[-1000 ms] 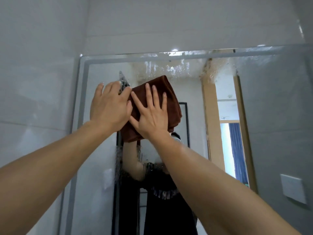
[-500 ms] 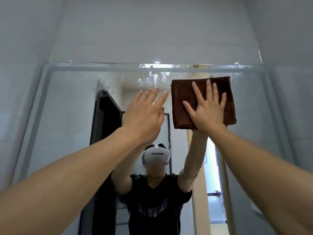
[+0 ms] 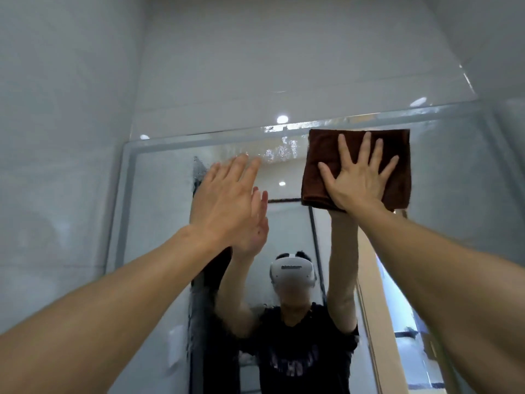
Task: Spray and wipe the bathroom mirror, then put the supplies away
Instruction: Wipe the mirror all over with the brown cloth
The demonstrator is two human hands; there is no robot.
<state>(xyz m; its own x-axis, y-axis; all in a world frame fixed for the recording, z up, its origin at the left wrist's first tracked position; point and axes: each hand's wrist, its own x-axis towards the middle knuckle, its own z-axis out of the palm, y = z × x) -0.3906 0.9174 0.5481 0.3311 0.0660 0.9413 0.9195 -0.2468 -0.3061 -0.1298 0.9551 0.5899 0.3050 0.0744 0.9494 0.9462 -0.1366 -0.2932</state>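
Note:
The bathroom mirror (image 3: pixel 159 223) fills the wall ahead, with wet droplets and streaks along its top edge. A folded brown cloth (image 3: pixel 321 163) lies flat against the glass at the upper right, just under the mirror's top frame. My right hand (image 3: pixel 358 180) presses on it with fingers spread straight. My left hand (image 3: pixel 230 206) is raised to the left of the cloth with straight fingers, flat at the glass and holding nothing. No spray bottle is in view.
Pale tiled walls (image 3: pixel 65 137) enclose the mirror on the left, above and right. The mirror reflects a person with raised arms, a dark door frame and a bright doorway.
My right hand has slid the cloth from the upper left of the mirror to the upper right. My left hand came off the cloth and stays flat at the glass.

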